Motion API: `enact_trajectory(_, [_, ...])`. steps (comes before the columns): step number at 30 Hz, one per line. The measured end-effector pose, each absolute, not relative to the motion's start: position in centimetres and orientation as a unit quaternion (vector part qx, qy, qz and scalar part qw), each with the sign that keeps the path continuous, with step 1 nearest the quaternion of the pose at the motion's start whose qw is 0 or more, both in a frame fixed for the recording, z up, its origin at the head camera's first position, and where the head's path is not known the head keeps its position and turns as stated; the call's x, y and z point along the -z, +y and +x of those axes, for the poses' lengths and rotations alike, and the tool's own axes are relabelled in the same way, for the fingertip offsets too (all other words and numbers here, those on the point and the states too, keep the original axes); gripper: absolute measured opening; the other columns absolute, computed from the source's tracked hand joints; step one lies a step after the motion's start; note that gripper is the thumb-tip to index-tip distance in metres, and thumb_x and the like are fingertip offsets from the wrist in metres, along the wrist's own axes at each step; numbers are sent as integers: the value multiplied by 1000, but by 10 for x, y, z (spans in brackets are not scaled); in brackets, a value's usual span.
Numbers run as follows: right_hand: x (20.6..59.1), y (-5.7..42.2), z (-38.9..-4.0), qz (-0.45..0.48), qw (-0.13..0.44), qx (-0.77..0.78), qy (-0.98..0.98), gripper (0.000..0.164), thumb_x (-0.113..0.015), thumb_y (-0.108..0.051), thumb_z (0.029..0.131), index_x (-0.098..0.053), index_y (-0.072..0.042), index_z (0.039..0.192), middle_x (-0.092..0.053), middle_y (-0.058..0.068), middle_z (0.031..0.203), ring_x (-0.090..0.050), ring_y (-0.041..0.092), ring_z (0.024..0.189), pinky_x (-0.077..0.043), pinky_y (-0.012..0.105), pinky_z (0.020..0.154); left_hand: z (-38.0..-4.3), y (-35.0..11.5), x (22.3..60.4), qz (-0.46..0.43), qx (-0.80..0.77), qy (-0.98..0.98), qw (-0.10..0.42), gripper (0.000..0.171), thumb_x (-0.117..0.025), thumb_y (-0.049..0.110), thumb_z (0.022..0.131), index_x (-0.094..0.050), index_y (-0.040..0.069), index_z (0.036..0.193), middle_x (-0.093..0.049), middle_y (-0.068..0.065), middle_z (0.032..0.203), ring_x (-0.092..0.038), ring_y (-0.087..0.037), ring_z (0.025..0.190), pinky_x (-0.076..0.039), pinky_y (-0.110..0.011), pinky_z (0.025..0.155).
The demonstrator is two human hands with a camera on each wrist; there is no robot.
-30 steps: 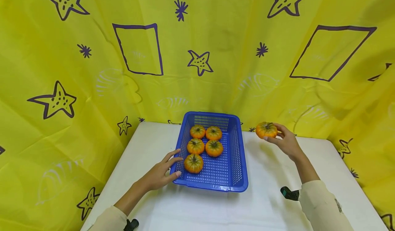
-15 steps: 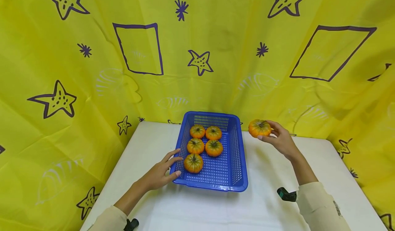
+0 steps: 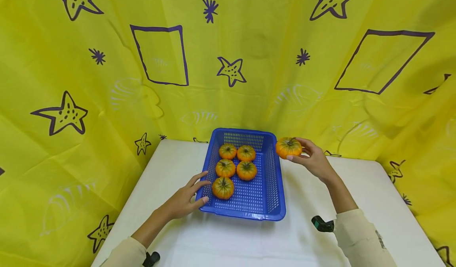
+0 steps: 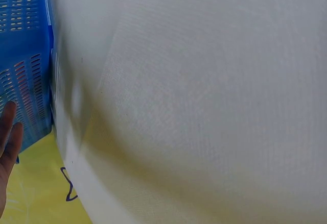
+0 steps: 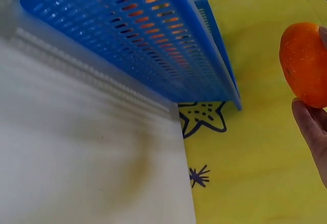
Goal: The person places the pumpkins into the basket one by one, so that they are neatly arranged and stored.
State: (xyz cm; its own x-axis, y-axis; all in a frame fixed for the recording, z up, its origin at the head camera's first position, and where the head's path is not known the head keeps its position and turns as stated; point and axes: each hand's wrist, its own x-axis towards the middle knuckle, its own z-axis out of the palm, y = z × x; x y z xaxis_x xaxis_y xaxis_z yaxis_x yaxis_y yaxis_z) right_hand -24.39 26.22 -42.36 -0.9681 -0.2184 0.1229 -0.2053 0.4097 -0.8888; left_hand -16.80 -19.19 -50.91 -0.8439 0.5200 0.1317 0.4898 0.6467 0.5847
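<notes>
A small orange pumpkin [image 3: 287,147] with a greenish top is gripped by my right hand [image 3: 315,160], raised beside the basket's right rim. In the right wrist view the pumpkin [image 5: 305,63] shows its smooth orange side, with a fingertip beneath it. The blue plastic basket [image 3: 278,180] holds several like pumpkins, among them a front one [image 3: 223,188] at the left wall. My left hand [image 3: 185,199] has its fingers extended at the basket's left rim. The left wrist view catches only the edge of that hand [image 4: 7,147] by the perforated wall.
Under the basket is a table with a white cover [image 3: 235,243]. A yellow curtain [image 3: 263,100] with purple starfish drawings hangs behind and along the sides. Dark wrist devices sit by both sleeves, one near the right cuff [image 3: 322,224].
My right hand has carried its pumpkin leftward, from over the table at the right to the basket's right rim. The left hand and the basket stay in place.
</notes>
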Motion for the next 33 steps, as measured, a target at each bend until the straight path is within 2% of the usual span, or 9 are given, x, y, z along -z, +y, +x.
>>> enact_trajectory(12, [418, 238, -252, -147, 16, 535, 832, 74, -74, -18, 92, -35, -1, 152, -40, 24, 152, -42, 45, 139, -50, 12, 92, -168, -192, 508, 277, -318, 906, 26, 51, -53, 47, 101, -52, 20, 145, -21, 3, 167, -51, -41, 135, -51, -61, 99])
enact_trajectory(17, [417, 228, -256, -156, 16, 535, 830, 73, -75, -18, 91, -36, 0, 151, -45, 26, 149, -47, 45, 134, -50, 11, 92, -168, -191, 509, 273, -319, 907, 28, 52, -53, 47, 101, -52, 20, 145, -21, 2, 167, -51, -41, 135, -51, -61, 98])
enact_trajectory(25, [421, 212, -266, -158, 29, 552, 818, 71, -74, -15, 91, -36, 0, 149, -47, 26, 145, -48, 44, 134, -54, 19, 91, -168, -191, 508, 265, -322, 908, 33, 52, -55, 47, 100, -52, 20, 145, -21, 2, 167, -49, -41, 137, -52, -59, 98])
enact_trajectory(29, [423, 205, -270, -158, 39, 550, 819, 72, -75, -16, 90, -36, -1, 149, -46, 24, 147, -46, 44, 137, -55, 35, 100, -167, -190, 507, 263, -322, 909, 34, 51, -57, 42, 99, -52, 20, 145, -21, 2, 167, -49, -42, 137, -53, -59, 97])
enact_trajectory(33, [427, 199, -275, -167, 46, 547, 819, 75, -74, -16, 91, -34, -3, 153, -42, 23, 151, -41, 45, 140, -47, 54, 106, -167, -190, 507, 261, -323, 909, 35, 51, -57, 44, 99, -52, 21, 145, -21, 2, 167, -48, -42, 138, -51, -60, 99])
